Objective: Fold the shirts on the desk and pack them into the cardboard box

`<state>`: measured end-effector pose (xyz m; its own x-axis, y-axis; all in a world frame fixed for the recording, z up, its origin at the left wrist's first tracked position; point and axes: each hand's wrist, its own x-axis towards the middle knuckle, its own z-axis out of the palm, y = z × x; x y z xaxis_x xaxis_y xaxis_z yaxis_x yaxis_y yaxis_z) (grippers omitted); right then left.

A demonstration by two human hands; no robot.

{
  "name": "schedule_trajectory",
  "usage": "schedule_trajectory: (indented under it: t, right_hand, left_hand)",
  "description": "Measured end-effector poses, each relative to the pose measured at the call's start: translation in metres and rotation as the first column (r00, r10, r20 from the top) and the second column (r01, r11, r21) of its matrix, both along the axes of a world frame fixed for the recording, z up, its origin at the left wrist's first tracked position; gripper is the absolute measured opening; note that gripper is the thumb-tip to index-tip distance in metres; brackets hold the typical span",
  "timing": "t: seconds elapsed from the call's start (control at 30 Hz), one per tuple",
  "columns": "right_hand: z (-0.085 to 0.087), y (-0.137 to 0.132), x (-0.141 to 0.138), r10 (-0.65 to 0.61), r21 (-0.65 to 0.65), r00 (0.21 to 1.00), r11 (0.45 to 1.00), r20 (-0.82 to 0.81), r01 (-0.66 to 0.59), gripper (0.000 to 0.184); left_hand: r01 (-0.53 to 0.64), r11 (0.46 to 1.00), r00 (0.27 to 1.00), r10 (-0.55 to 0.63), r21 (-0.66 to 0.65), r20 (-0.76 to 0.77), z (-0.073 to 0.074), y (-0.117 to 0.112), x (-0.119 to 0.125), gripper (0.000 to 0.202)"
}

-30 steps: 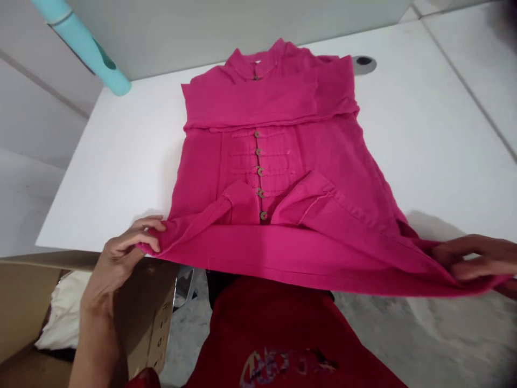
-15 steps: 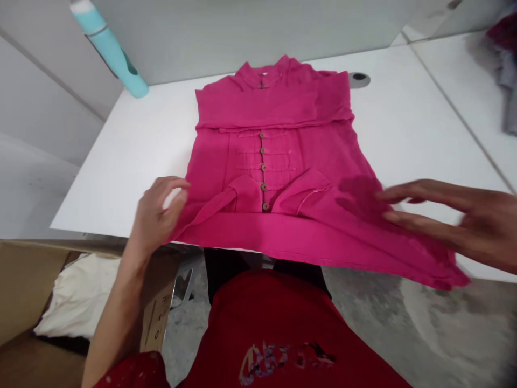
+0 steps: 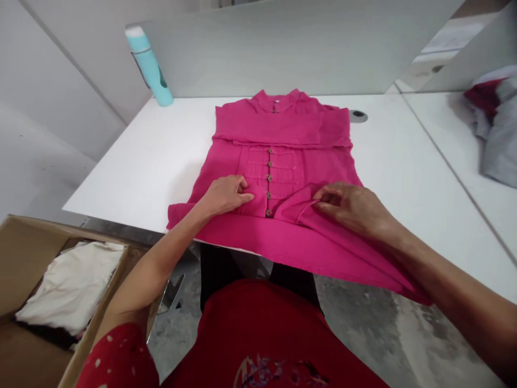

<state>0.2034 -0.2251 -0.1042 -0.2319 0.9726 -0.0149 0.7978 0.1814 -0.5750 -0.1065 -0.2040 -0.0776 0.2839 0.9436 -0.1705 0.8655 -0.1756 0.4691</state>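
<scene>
A bright pink long-sleeved shirt (image 3: pixel 327 167) lies front up, collar away from me. Its sleeves are folded across the chest, and small dark buttons run down the middle. The lower hem reaches over the near table edge. My left hand (image 3: pixel 226 195) rests on the lower left front, thumb and curled fingers closed at the cloth beside the button line. On the other side my right hand (image 3: pixel 347 203) pinches the turned-back edge of the lower right front, holding it slightly raised. The fabric under both palms is hidden.
The shirt lies on a white table (image 3: pixel 133 161) backed by a grey partition (image 3: pixel 283 48). A turquoise bottle-shaped object (image 3: pixel 149 67) stands at the back left. An open cardboard box (image 3: pixel 24 242) holds white cloth (image 3: pixel 72 285) below left. More garments (image 3: pixel 501 134) lie far right.
Both hands have moved inward from the shirt's sides onto its lower front. My right hand has taken hold of the folded edge. The left flap lies flatter, and the view has shifted.
</scene>
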Motion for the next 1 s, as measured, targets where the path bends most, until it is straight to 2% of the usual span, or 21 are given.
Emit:
schedule_trajectory:
  t: [0.1,0.2,0.3,0.37,0.47,0.53,0.63,0.73,0.87,0.93,1.0]
  right_hand:
    - [-0.001,0.001,0.003,-0.023,0.064,1.000,0.998,-0.005,0.023,0.034]
    - [-0.001,0.001,0.007,-0.101,0.071,0.989,0.993,0.107,0.094,0.052]
    - [-0.004,0.003,0.007,-0.146,0.065,0.963,0.989,0.225,0.135,0.045]
    - [-0.007,0.006,0.005,-0.152,0.064,0.959,0.988,0.240,0.141,0.034]
    - [-0.010,0.011,0.002,-0.130,0.023,0.977,0.992,0.167,0.128,0.026]
    - [-0.009,0.012,0.002,-0.103,-0.010,0.993,0.995,0.054,0.103,0.030]
    - [-0.003,0.009,0.004,-0.060,-0.007,0.983,0.998,-0.171,0.060,0.043]
    - [0.012,0.003,0.003,-0.030,0.058,0.955,0.997,-0.297,0.049,0.043]
    - [0.034,0.003,-0.003,0.007,0.223,0.950,0.973,-0.313,0.067,0.031]
    - [0.038,0.009,-0.008,0.013,0.260,0.961,0.964,-0.277,0.062,0.028]
    - [0.036,0.018,-0.012,0.032,0.234,0.972,0.972,-0.231,0.023,0.026]
  left_hand:
    - [0.027,1.000,0.994,-0.026,-0.013,0.111,0.001,-0.001,-0.004,0.033]
    - [0.000,1.000,1.000,0.000,0.029,-0.017,0.005,-0.004,-0.004,0.043]
    - [-0.012,0.997,0.981,0.027,0.076,-0.193,0.005,-0.003,-0.001,0.043]
    - [0.015,0.997,0.975,0.003,0.079,-0.223,0.002,-0.001,0.003,0.035]
    - [0.023,0.997,0.992,-0.014,0.072,-0.126,-0.003,0.001,0.006,0.026]
    - [0.038,0.996,0.999,-0.035,0.086,-0.028,-0.002,0.002,0.005,0.019]
    - [0.120,0.986,0.985,-0.133,0.116,0.107,0.007,0.001,0.004,0.012]
    - [0.178,0.969,0.949,-0.215,0.169,0.231,0.019,0.006,0.006,0.018]
    - [0.200,0.953,0.921,-0.261,0.225,0.288,0.023,0.023,0.017,0.022]
    - [0.218,0.950,0.915,-0.279,0.223,0.292,0.016,0.035,0.021,0.024]
    - [0.220,0.957,0.920,-0.269,0.191,0.286,0.004,0.045,0.023,0.025]
